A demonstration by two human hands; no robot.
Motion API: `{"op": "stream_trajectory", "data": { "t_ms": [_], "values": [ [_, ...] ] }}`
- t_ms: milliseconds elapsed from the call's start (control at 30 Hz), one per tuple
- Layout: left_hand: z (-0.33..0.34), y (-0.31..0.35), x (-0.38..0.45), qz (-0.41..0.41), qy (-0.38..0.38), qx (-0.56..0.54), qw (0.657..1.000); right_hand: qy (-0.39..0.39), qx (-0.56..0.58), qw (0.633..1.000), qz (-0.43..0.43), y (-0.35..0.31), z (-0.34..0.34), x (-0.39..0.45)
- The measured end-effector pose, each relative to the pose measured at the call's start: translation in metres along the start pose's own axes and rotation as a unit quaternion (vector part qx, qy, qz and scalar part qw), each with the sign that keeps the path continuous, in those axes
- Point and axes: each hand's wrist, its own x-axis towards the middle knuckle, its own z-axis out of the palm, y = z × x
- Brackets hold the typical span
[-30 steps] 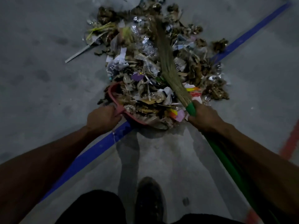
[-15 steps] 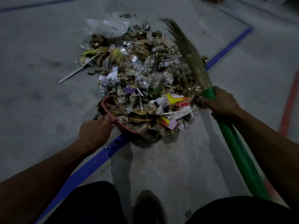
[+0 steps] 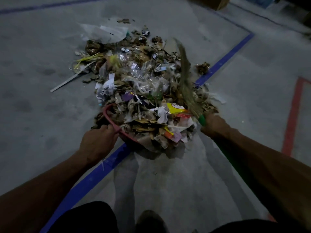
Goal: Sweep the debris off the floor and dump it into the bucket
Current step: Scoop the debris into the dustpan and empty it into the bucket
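Left hand point(image 3: 99, 142): fingers curled round the rim of the red dustpan point(image 3: 107, 115), which sits tilted at the near edge of the pile. Judged purpose: bracing the pan against the push of the broom so the load stays in.

Right hand point(image 3: 213, 125): fingers wrapped round the green handle point(image 3: 202, 119) right where the bristles start. The low grip looks chosen for short, firm strokes.

Broom point(image 3: 186, 81): bristles lie across the right side of the pile, blurred, angled toward the pan. Judged to be mid-stroke, dragging litter toward the person.

Debris point(image 3: 143, 84): paper scraps, clear plastic wrap, dry brown leaves, card and coloured wrappers, heaped on the floor point(image 3: 42, 106) across a blue line point(image 3: 94, 177). The near part is heaped in and over the pan; the larger far part lies on the floor. One brown clump point(image 3: 202, 68) sits apart at the right, just beside the blue line. A pale strip point(image 3: 67, 82) juts out at the left.

Bucket: not in view; its place cannot be told.

Hard to make out:
- most of the pan, buried under litter; only the left rim shows
- the lower handle, lost in dark beside the right forearm
- the right fingertips, hidden behind the hand
- the dim room; single scraps cannot be named
- a brown box point(image 3: 218, 2) at the top edge, cut off
- a shoe point(image 3: 151, 219) at the bottom, dark and partly cut off

A red line point(image 3: 292, 115) marks the floor at right.
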Motion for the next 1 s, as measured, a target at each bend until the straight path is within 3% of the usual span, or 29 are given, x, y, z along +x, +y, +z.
{"op": "stream_trajectory", "data": {
  "t_ms": [300, 533, 833, 1000],
  "values": [
    [0.008, 0.013, 0.028, 0.005, 0.011, -0.014, 1.0, -0.006, 0.034, 0.999, -0.033, -0.011, 0.04, -0.044],
    [0.003, -0.003, 0.017, 0.021, 0.006, -0.036, 0.999, 0.1, 0.086, 0.99, 0.04, 0.023, 0.0, -0.052],
    [-0.01, -0.041, 0.008, 0.056, -0.014, -0.054, 0.997, -0.017, 0.113, 0.974, 0.194, 0.067, -0.008, -0.04],
    [-0.006, -0.036, 0.007, 0.075, -0.004, -0.058, 0.995, -0.039, 0.1, 0.984, 0.141, 0.058, 0.02, -0.049]
  ]
}}
